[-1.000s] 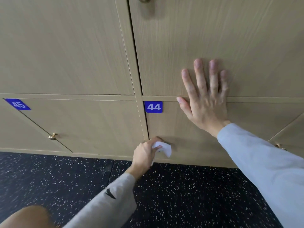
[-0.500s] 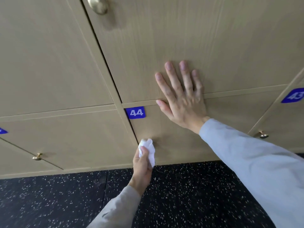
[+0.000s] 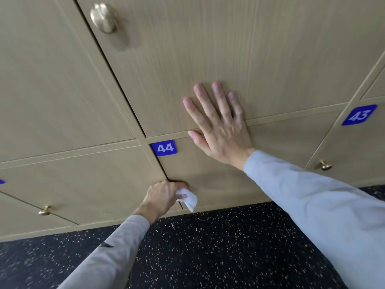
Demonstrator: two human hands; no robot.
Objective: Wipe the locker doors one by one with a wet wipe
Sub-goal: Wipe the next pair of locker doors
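My left hand (image 3: 164, 196) is down low at the left edge of door 44 (image 3: 218, 184), right beside the dark seam between this door and the one to its left. Its fingers are curled around a crumpled white wipe (image 3: 188, 198); part of the wipe sticks out to the right of my thumb and hangs toward the bottom edge of the door. My knuckles are against the wood, and the wipe seems to touch the door face, though I cannot tell how much of it is pressed flat.

My right hand (image 3: 220, 126) is higher and to the right, well apart from the left one. It lies flat with the fingers straight and spread. The palm rests on the top of door 44, and the fingers reach across the horizontal gap onto the upper door (image 3: 208, 49). It holds nothing.

A blue tag (image 3: 164, 148) reading 44 sits in the top left corner of the low door, between my two hands. Another blue tag (image 3: 359, 115) reading 43 marks the door at the right, with a brass knob (image 3: 324, 165) below it. A larger brass knob (image 3: 103, 17) is on the upper door, and a small one (image 3: 44, 210) is on the low door at the left. A dark speckled floor (image 3: 208, 257) runs under the lockers.
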